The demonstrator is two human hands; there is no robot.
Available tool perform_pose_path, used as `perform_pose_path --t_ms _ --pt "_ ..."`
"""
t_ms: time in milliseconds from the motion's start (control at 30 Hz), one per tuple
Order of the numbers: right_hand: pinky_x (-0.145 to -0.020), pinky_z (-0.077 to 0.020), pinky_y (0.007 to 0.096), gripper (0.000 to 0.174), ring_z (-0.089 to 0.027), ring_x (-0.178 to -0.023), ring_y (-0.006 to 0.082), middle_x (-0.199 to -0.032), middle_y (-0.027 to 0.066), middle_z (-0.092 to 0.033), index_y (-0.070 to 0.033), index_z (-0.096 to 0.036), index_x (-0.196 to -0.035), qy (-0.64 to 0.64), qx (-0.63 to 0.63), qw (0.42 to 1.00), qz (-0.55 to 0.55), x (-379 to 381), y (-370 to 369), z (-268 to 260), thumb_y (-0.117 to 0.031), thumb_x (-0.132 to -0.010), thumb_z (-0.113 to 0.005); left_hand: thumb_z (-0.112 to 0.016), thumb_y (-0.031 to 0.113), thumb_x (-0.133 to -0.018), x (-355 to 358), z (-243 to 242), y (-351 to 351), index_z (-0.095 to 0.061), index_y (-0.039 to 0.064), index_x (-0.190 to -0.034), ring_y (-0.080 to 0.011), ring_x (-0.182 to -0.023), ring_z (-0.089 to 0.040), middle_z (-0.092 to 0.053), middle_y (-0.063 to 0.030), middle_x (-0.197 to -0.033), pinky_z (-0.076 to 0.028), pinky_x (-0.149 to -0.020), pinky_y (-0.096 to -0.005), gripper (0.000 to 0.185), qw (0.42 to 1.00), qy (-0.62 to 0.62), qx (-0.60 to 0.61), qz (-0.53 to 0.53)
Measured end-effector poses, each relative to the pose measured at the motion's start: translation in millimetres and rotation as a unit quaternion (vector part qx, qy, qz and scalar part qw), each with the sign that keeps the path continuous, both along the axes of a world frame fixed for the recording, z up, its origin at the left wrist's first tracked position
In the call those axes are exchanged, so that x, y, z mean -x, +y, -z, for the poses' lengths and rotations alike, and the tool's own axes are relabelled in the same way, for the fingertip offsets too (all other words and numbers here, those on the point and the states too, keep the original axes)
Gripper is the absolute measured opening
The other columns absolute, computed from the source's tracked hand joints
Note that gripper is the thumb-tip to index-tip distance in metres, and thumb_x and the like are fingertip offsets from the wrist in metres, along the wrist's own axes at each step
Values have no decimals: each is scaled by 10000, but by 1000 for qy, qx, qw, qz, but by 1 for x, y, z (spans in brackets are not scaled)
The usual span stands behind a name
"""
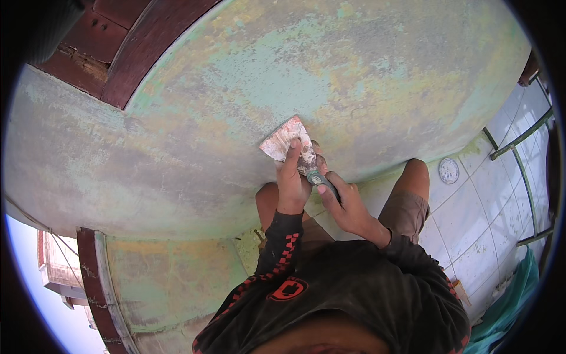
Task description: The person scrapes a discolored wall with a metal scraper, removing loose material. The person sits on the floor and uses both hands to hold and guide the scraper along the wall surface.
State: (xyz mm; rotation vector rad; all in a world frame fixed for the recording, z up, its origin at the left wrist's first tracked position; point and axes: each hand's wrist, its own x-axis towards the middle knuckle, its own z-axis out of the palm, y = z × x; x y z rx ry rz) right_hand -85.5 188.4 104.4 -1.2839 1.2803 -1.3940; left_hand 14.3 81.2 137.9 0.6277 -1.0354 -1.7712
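A wide putty knife (287, 135) with a pale, paint-crusted blade is in both my hands, angled up and to the left. My left hand (294, 181) grips it near the blade, with the thumb lying on the blade's face. Around the dark green handle (322, 180) my right hand (349, 205) is closed. The blade's edge is at or just in front of a wall (274, 75) with patchy green, yellow and grey old paint; whether it touches cannot be told.
Dark red wooden trim (146, 48) borders the wall at upper left. To the right, a round whitish lid or dish (449, 171) lies on the white tiled floor (460, 212). A green metal frame (526, 137) and a teal sheet (508, 305) are farther right.
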Motion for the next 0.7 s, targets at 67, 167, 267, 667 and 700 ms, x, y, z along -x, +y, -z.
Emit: perform_pose_path --t_ms 67,167,267,667,700 --pt "-673 -466 450 429 -612 -763 466 -814 281 -603 37 -520 -1217 13 -23 1000 -15 2 2 -7 -351 -1034 -503 -558 325 -1013 -4 6 -1 -509 66 -1274 -203 -582 -600 -624 -76 -833 -482 -515 -312 371 1000 2 -4 1" --pt "-670 -464 449 419 -600 -764 481 -807 281 -600 33 -525 -1211 -5 3 1000 27 -10 5 16 -346 -1032 -506 -596 329 -996 -8 23 -1 -527 24 -1196 -227 -628 -635 -630 -120 -836 -507 -552 -336 371 999 29 -36 25" --pt "-658 -459 454 394 -597 -744 475 -785 273 -597 26 -525 -1184 16 7 999 41 -10 1 24 -338 -1034 -505 -594 333 -997 -5 22 -2 -524 23 -1210 -228 -627 -634 -629 -118 -838 -509 -550 -337 382 999 8 -27 15" --pt "-625 -455 455 369 -596 -699 467 -759 263 -590 29 -509 -1179 29 8 999 27 -5 6 23 -311 -1035 -507 -597 326 -998 -6 34 -2 -526 44 -1202 -226 -620 -624 -629 -122 -844 -517 -554 -346 355 998 37 -33 41" --pt "-621 -453 458 369 -595 -692 467 -751 262 -588 30 -509 -1181 30 10 999 31 -6 5 26 -309 -1035 -507 -575 324 -1007 -5 33 -1 -525 59 -1197 -220 -610 -621 -630 -107 -844 -510 -537 -336 330 998 29 -30 36"
